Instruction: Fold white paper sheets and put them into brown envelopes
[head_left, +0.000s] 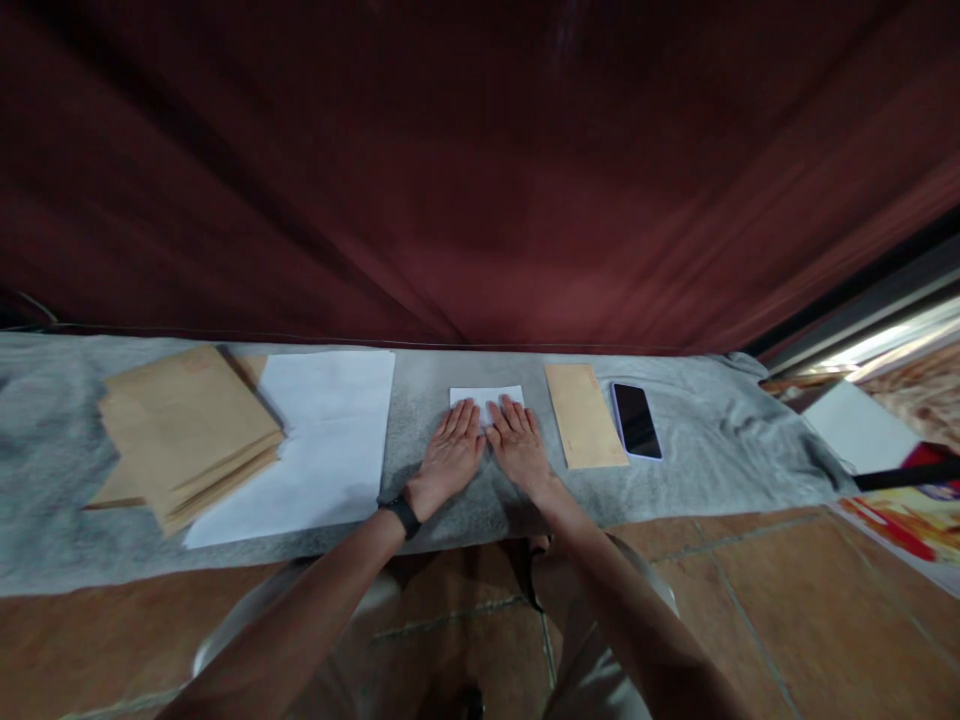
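Observation:
A small white sheet of paper (486,393), perhaps folded, lies on the grey cloth in front of me. Flat on its left part rests my left hand (454,450), fingers stretched out and pointing away from me. My right hand (519,445) presses on the right part in the same way, its thumb close to the other hand. Both hands cover most of the paper's near side. Just right of my right hand lies a single brown envelope (586,415). I cannot see the paper's near edge.
To the left, a stack of brown envelopes (191,420) overlaps large white sheets (337,440). A phone (636,420) with a dark screen lies right of the single envelope. Grey cloth (720,430) covers the narrow surface, with a dark red curtain (480,200) behind it.

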